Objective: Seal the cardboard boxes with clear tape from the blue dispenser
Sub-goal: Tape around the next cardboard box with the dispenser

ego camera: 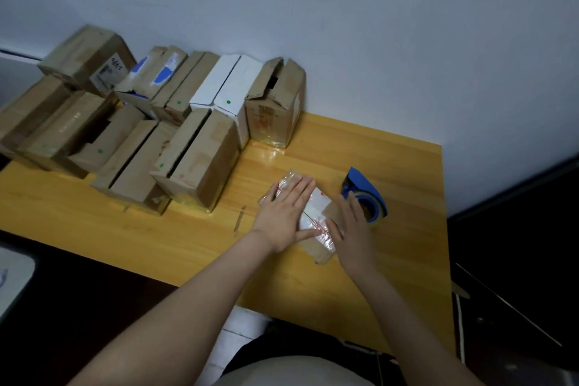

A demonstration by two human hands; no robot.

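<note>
A small flat cardboard box [317,209] with a white label and glossy clear tape lies on the wooden table [194,238]. My left hand [286,213] lies flat on its top, fingers straight and spread, thumb along the taped seam. My right hand [352,229] presses the box's right side with straight fingers. The blue tape dispenser [365,193] with its roll stands on the table just right of the box, behind my right hand's fingertips; neither hand holds it.
Several cardboard boxes [194,163] and two white ones [230,94] are packed at the table's left and back against the wall, some with open flaps. A tape scrap [239,219] lies left of my left wrist. The table's right edge [446,229] drops to a dark floor.
</note>
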